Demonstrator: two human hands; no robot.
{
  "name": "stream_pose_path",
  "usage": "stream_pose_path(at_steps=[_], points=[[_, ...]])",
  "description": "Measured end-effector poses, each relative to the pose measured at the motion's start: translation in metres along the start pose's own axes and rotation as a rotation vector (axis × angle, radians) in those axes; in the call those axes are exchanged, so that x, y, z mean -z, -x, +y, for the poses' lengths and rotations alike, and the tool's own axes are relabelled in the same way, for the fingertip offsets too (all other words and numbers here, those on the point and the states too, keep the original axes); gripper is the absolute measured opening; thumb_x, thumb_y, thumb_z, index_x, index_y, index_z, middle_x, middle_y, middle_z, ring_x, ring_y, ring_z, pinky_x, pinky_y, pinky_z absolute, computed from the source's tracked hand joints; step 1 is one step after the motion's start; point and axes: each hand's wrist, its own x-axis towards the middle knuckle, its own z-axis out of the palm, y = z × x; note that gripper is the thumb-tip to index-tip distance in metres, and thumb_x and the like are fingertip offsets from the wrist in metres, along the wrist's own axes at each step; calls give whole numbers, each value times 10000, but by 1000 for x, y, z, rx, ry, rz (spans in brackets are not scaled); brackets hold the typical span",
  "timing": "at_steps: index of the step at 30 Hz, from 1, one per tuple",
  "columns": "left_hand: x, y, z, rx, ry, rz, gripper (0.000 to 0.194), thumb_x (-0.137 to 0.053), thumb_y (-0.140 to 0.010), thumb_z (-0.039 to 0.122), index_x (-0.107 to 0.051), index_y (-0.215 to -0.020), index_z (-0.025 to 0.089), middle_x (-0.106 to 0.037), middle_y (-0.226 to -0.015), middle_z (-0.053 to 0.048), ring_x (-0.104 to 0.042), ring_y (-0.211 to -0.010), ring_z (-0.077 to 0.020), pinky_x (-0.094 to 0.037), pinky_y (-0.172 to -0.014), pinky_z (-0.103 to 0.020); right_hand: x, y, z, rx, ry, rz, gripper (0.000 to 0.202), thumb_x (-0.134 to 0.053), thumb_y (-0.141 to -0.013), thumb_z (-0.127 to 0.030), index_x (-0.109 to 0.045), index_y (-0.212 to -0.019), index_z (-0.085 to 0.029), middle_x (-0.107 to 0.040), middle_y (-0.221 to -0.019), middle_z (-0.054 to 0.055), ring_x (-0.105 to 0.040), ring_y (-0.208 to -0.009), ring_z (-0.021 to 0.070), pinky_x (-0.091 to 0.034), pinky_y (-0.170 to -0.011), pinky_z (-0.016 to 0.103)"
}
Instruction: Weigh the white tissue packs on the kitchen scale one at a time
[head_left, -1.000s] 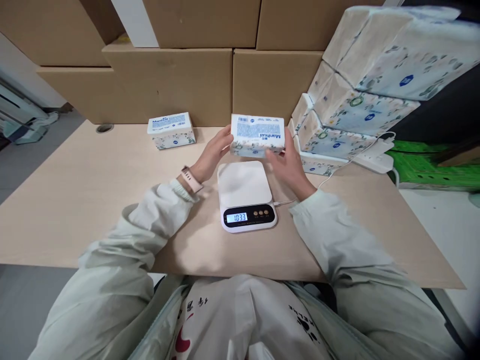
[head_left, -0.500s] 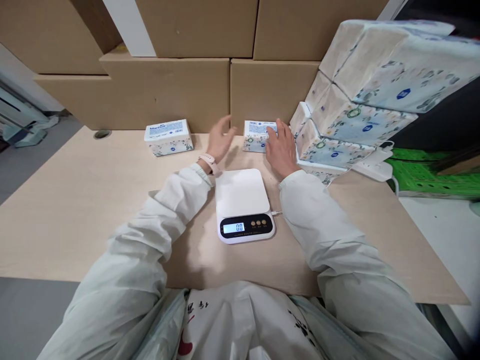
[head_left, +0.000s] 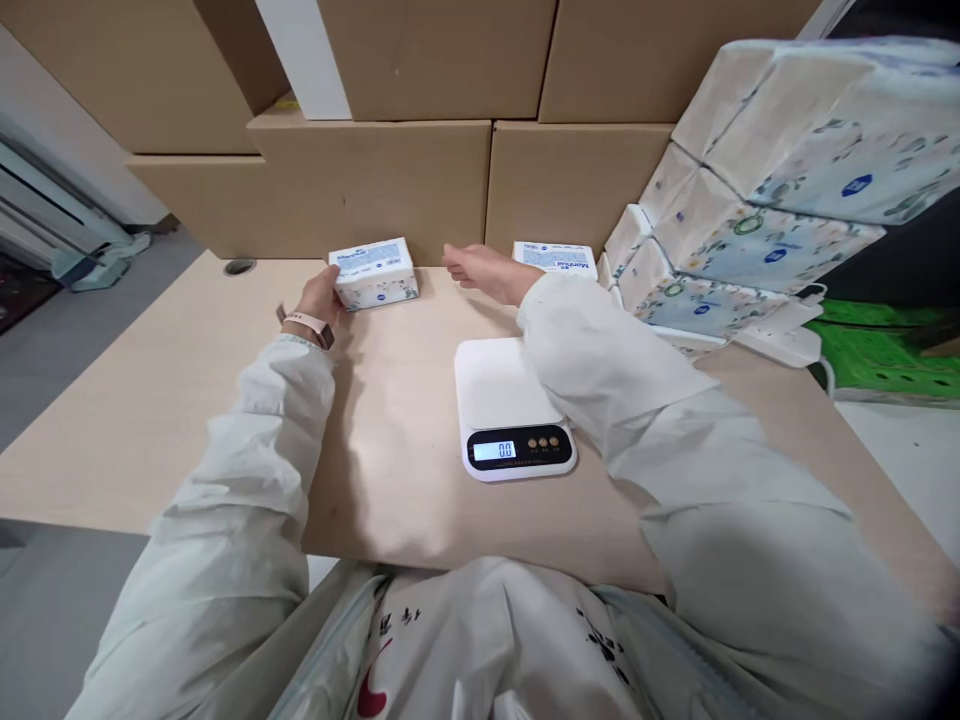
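Observation:
A white and blue pack of tissues [head_left: 375, 275] lies at the back of the table, against the cardboard boxes. My left hand [head_left: 321, 298] is closed on its left end, thumb at the near corner and the other fingers mostly hidden. To the right of that pack, my right hand [head_left: 486, 272] hovers apart from it, fingers stretched out leftward and holding nothing. A second tissue pack [head_left: 559, 258] sits behind my right forearm, partly covered by the sleeve. Nearer me is a white kitchen scale [head_left: 499, 385] with a bare plate, reading 0.0; my right sleeve overlaps its right edge.
Large cardboard boxes [head_left: 405, 185] form a wall along the table's back. Stacked tissue packs [head_left: 780, 240] rise at the right, beside a white power strip [head_left: 787, 340] and a green crate [head_left: 892, 350]. A round cable hole [head_left: 240, 267] is at the back left.
My left hand has moved left and taken hold of the left tissue pack. My right hand has left the other pack and swung left. The view has shifted slightly left.

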Motion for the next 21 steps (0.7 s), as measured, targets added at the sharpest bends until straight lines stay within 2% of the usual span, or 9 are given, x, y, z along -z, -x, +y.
stream_pose_path(at_steps=[3,6,9,12,15,18,21], points=[[-27,11,-8,103,126,27,355,-594,-1036,449,-704,-1035,111,-823,-1159,-131,-560,-1502,-306,-432,-1192,-496,-25,-11,1,-52,-128,-2,518,-487,-1086,-620,-637,-1327,-187,-693,-1469,151,-639,-1384,246,-431,-1296,519],[-50,35,0,144,214,30,245,-675,-938,333,-723,-1095,152,-799,-1267,-136,-621,-1436,-352,-485,-1190,-535,-32,5,-3,17,-229,-32,590,-444,-1075,-683,-693,-1318,-207,-781,-1359,119,-699,-1310,255,-486,-1256,528],[-62,76,26,103,227,-56,282,-631,-959,302,-729,-1195,182,-749,-1402,-100,-605,-1462,-337,-456,-1252,-538,-16,57,-14,175,-184,-70,562,-495,-1058,-683,-750,-1305,-247,-787,-1379,79,-653,-1408,287,-446,-1295,557],[-66,138,61,-26,265,-286,357,-603,-1008,406,-746,-1273,215,-695,-1496,-60,-510,-1559,-346,-426,-1302,-540,10,136,-21,282,-56,-41,449,-578,-1057,-604,-735,-1389,-347,-673,-1562,-22,-549,-1541,286,-363,-1361,572],[-71,199,85,-142,228,-500,417,-617,-1029,456,-730,-1393,287,-648,-1561,-23,-462,-1601,-352,-434,-1311,-579,24,212,-8,273,-25,42,506,-622,-1035,-613,-644,-1507,-433,-566,-1658,-90,-427,-1640,303,-348,-1377,602],[-80,232,85,-199,167,-523,445,-659,-1026,460,-709,-1455,353,-696,-1498,-17,-532,-1553,-355,-489,-1269,-634,27,255,21,202,-70,121,536,-653,-1022,-596,-586,-1543,-491,-554,-1657,-122,-394,-1659,313,-356,-1381,606],[-90,238,66,-216,151,-496,423,-689,-1020,446,-727,-1434,372,-732,-1440,-24,-604,-1488,-356,-541,-1218,-654,25,265,51,146,-106,183,520,-671,-1015,-586,-603,-1524,-501,-553,-1654,-128,-433,-1638,317,-360,-1378,610]])
